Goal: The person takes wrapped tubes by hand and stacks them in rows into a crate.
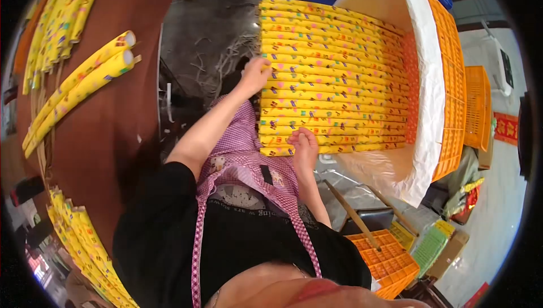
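A row of several yellow printed paper rolls (334,84) lies side by side in front of me, their far ends inside a white-lined crate. My left hand (257,74) is at the near ends of the rolls, about halfway along the row, with its fingers curled closed. My right hand (305,143) lies over the rolls nearest my body, with its fingers bent and close together. What either hand holds, if anything, is hidden. I wear a pink checked apron (240,132).
At the left, two loose yellow rolls (85,90) and bundles of more rolls (62,19) lie on a brown table (121,127). The white liner (427,82) hangs over the orange crate (452,82). More crates (387,260) stand at lower right; pale scraps (235,53) litter the floor.
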A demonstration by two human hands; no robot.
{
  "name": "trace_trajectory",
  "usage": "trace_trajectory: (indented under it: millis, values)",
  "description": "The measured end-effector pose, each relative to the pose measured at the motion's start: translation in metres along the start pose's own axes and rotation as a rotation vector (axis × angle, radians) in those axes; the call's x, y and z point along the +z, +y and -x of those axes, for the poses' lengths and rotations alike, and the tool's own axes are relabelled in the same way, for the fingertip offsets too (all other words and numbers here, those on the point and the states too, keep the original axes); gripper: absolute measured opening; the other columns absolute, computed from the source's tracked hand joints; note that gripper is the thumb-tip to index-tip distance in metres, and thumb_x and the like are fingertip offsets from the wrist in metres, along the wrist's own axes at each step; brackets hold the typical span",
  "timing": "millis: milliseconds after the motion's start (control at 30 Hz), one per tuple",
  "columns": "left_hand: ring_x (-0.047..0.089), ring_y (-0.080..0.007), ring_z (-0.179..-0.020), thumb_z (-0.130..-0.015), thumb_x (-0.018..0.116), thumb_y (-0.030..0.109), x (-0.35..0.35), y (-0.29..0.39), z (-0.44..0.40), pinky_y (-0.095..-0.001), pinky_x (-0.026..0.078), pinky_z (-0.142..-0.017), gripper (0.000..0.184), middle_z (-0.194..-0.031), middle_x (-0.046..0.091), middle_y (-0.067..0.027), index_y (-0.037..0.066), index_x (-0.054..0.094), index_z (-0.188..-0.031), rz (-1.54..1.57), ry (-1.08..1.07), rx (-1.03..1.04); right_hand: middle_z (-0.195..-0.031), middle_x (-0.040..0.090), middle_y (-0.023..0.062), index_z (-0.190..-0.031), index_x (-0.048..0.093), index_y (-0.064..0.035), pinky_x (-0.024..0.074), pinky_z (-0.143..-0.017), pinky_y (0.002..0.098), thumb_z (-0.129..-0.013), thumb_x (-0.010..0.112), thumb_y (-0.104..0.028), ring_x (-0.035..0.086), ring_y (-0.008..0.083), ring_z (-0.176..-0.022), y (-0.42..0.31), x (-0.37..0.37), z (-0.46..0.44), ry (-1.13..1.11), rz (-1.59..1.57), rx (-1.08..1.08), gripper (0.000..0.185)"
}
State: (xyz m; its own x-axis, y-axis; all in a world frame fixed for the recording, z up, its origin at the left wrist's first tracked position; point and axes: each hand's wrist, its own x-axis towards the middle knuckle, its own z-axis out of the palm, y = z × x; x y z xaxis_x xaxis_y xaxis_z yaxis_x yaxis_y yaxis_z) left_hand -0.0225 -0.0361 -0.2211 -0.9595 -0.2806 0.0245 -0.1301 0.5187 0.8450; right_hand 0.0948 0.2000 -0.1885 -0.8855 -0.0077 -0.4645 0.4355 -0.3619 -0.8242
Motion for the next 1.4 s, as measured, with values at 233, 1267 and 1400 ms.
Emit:
trace_trajectory:
  millis: [233,1267,1400]
  values:
    - [0.056,-0.0175,-0.093,-0.089,0.051,0.022,-0.154,0.204,0.032,-0.0303,0.045,-0.083,0.034,-0.099,0.058,-0.0108,0.000,0.046,-0.114,0.943,-0.130,0.350,-0.082,0.057,0.0082,-0.096,0.053,-0.0012,0.0491,-0.061,0.0302,-0.085,0.046,-0.004,0.055,0.0152,-0.065,-0.002,0.021,0.009,-0.069,-0.119,-0.042,0.014]
    - [0.059,-0.0207,-0.075,-0.090,0.041,0.028,-0.263,0.296,0.079,-0.0309,0.049,-0.070,0.035,-0.082,0.061,-0.0126,-0.001,0.051,-0.107,1.040,0.433,0.635,-0.079,0.053,0.0073,-0.098,0.050,-0.0009,0.0461,-0.060,0.0297,-0.085,0.046,-0.005,0.053,0.0161,-0.065,-0.007,0.007,0.045,-0.098,-0.057,-0.065,0.015]
    - [0.059,-0.0194,-0.073,-0.091,0.041,0.026,-0.286,0.334,0.052,-0.0297,0.050,-0.067,0.033,-0.080,0.061,-0.0116,-0.001,0.052,-0.106,1.026,0.462,0.750,-0.080,0.055,0.0069,-0.098,0.051,-0.0017,0.0490,-0.058,0.0301,-0.086,0.046,-0.006,0.054,0.0155,-0.062,0.019,0.001,0.017,-0.132,-0.040,-0.107,0.014]
